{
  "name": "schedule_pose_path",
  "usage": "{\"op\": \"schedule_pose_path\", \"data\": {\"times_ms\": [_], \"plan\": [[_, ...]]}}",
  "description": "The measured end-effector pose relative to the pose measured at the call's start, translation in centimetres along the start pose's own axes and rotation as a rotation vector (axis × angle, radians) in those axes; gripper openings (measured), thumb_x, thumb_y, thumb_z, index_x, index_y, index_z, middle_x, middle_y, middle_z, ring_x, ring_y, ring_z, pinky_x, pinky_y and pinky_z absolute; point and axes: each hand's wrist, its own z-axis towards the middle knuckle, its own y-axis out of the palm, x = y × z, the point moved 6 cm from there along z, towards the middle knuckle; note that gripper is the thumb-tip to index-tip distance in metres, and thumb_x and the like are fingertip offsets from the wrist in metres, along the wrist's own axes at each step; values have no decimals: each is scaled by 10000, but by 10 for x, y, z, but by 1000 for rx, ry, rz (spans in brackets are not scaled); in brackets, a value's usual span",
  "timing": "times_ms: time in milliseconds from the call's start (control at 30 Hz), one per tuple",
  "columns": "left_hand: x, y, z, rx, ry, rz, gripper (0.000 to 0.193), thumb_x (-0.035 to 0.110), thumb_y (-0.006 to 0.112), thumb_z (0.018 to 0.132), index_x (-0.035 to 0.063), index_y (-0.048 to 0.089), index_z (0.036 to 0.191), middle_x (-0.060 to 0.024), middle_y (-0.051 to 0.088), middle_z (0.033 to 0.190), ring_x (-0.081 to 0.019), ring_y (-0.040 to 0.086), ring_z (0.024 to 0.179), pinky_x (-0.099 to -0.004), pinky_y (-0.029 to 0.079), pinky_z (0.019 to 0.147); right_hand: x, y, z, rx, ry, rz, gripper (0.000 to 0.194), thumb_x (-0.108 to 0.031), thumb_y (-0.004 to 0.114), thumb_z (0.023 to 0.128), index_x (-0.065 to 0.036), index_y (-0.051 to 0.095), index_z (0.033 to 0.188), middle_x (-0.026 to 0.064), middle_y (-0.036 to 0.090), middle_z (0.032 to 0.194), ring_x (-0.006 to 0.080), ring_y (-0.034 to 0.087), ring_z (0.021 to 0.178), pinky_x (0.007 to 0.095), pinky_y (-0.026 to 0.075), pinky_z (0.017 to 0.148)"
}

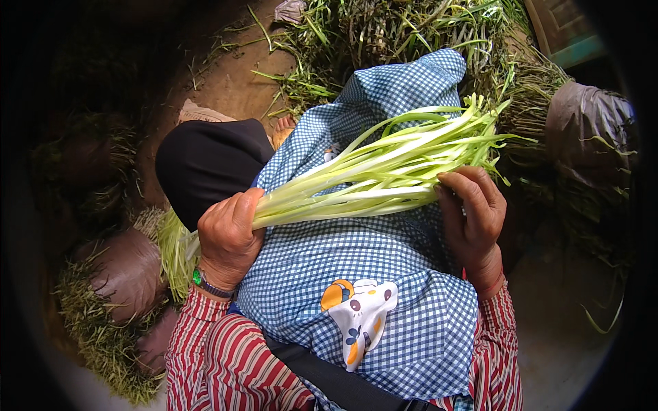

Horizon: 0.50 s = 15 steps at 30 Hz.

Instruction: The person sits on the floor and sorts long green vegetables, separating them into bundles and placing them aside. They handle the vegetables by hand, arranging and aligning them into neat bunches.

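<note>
A bunch of pale green-yellow leafy stalks (380, 169), which look like blanched chives, lies slantwise above my lap. My left hand (231, 234) is closed around its pale stem end. At the lower edge of the leafy end, the thumb and fingers of my right hand (473, 205) touch the leaves; whether they pinch a leaf between them cannot be told. Under the bunch a blue-and-white checked apron (360, 251) covers my lap. More pale green stalks (176, 251) lie behind my left wrist.
A large heap of green and brown stalks (380, 36) lies on the brown floor (231, 77) ahead. At the right is a bundle wrapped in grey plastic (586, 128). Wrapped bundles (128, 272) of greens stand at the lower left. A wooden, green-edged object (565, 31) is at the upper right.
</note>
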Motion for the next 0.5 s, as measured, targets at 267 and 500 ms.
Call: {"op": "schedule_pose_path", "data": {"times_ms": [267, 500], "plan": [[-1, 4, 0, 3, -5, -34, 244, 82, 685, 809, 26, 614, 1035, -130, 669, 824, -322, 674, 729, -387, 533, 645, 16, -10, 4, 7, -54, -97, 218, -12, 728, 778, -35, 673, 989, 102, 658, 914, 283, 657, 790, 372, 522, 689], [-1, 1, 1, -3, 7, -21, 216, 76, 685, 826, 22, 612, 1022, -129, 649, 826, -325, 666, 729, -394, 525, 640, 52, -28, 1, 53, 17, -132, 165, -10, 702, 804, -34, 648, 958, 100, 658, 908, 289, 661, 782, 365, 527, 677]]}}
